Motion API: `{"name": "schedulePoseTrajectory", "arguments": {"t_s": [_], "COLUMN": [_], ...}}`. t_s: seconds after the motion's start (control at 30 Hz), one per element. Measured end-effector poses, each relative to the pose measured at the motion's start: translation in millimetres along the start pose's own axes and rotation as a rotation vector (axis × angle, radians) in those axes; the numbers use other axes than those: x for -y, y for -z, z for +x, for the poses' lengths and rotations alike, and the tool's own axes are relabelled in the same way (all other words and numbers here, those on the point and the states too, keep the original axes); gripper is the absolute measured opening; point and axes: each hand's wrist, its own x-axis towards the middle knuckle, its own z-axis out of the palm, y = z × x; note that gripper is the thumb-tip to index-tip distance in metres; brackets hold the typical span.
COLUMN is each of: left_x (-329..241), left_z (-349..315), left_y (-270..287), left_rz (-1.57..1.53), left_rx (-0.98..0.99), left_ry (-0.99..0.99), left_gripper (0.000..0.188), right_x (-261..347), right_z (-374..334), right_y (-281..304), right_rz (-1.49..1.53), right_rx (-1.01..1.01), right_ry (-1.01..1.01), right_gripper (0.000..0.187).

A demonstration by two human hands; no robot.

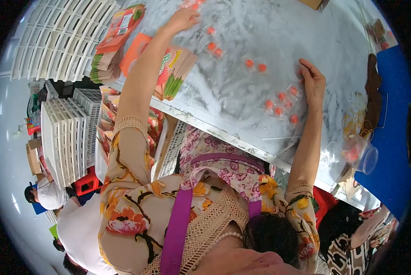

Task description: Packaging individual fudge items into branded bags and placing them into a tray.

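Small red pieces in clear wrappers, like wrapped candies [282, 96], lie scattered over the marbled grey tabletop [242, 91]. At the far edge of the view, my left hand [184, 19] has its fingers curled together beside a few more wrapped red pieces [195, 6]; anything inside its fingers is hidden. My right hand [313, 81] rests at the right with fingers stretched out, its tips by a red piece partly covered by them. A loose cluster of these pieces lies just left of that hand. Under my left forearm, printed orange and green pouches [168, 73] lie fanned out.
More orange pouches [116, 39] are stacked at the table's left, beside white plastic crates [63, 36]. A bin of filled pouches [105, 133] stands below the edge. To the right are a clear plastic tub [364, 156], rubber bands [354, 121] and a blue surface [393, 137]. People sit nearby.
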Motion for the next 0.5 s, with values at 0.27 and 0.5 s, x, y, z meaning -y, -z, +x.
{"name": "schedulePoseTrajectory", "arguments": {"t_s": [0.27,0.5], "left_x": [-71,-106], "left_z": [-31,-50], "left_y": [44,31], "left_rz": [-0.304,-0.297], "left_rx": [0.261,0.296], "left_ry": [0.109,-0.053], "left_gripper": [0.057,0.083], "right_x": [-1,-1], "right_z": [-2,-8], "right_y": [1,7], "right_rz": [0.04,-0.004], "right_rx": [0.028,-0.005], "right_ry": [0.041,-0.011], "right_gripper": [0.023,0.022]}}
